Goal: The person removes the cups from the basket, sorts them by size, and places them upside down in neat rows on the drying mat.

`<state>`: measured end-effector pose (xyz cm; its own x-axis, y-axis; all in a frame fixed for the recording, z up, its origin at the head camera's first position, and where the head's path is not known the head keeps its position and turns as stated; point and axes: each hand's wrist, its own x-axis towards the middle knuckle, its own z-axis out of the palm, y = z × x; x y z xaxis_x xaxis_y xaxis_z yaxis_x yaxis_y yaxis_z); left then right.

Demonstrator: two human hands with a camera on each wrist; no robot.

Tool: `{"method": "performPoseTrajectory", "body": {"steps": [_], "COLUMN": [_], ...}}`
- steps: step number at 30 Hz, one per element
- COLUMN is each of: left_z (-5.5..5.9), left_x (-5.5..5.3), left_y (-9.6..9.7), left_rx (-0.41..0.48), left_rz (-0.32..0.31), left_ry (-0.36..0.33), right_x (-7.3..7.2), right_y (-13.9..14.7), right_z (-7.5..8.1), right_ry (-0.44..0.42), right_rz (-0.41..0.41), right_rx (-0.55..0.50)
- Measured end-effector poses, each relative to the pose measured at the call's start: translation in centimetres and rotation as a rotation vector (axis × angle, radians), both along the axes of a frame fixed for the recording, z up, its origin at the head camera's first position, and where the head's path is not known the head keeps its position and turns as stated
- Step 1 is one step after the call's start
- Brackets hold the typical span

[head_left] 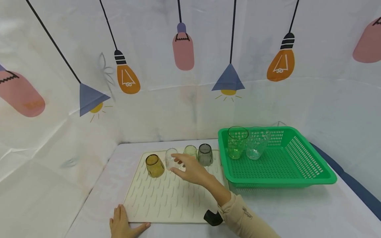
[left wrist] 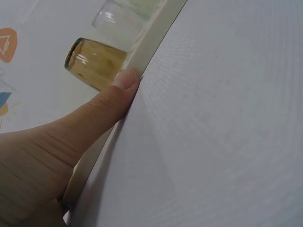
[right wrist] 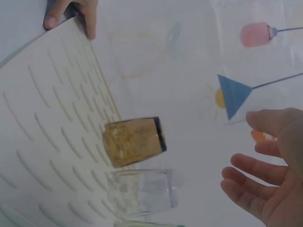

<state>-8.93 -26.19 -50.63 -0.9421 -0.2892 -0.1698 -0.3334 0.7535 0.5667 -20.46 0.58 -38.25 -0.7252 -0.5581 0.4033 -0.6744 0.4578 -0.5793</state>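
Note:
A cream ridged drying mat [head_left: 166,198] lies on the table. My left hand [head_left: 123,226] rests at its near left corner, thumb along the front edge and fingers along the left side. Along the mat's far side stand an amber glass [head_left: 155,166], a clear glass [head_left: 170,159], a pale green glass [head_left: 190,150] and a grey glass [head_left: 205,155]. My right hand [head_left: 191,169] reaches over the mat beside the clear glass, partly covering it in the head view. In the right wrist view its fingers [right wrist: 253,168] are spread and apart from the glasses, holding nothing.
A green plastic basket [head_left: 279,181] stands right of the mat, with a tall green glass [head_left: 237,145] and a tall clear glass [head_left: 256,145] at its left end. A white sheet printed with lamps [head_left: 190,109] hangs behind the table.

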Motion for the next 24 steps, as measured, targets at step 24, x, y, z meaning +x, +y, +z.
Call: {"method": "performPoseTrajectory", "body": {"steps": [24], "left_z": [-0.3], "left_x": [0.0], "left_y": [-0.1], "left_rx": [-0.027], "left_rz": [-0.011], "left_ry": [0.019], "right_x": [1.3], "right_y": [9.4], "right_z": [0.8], "right_ry": [0.093], "right_rz": [-0.137], "right_rx": [-0.294]}}
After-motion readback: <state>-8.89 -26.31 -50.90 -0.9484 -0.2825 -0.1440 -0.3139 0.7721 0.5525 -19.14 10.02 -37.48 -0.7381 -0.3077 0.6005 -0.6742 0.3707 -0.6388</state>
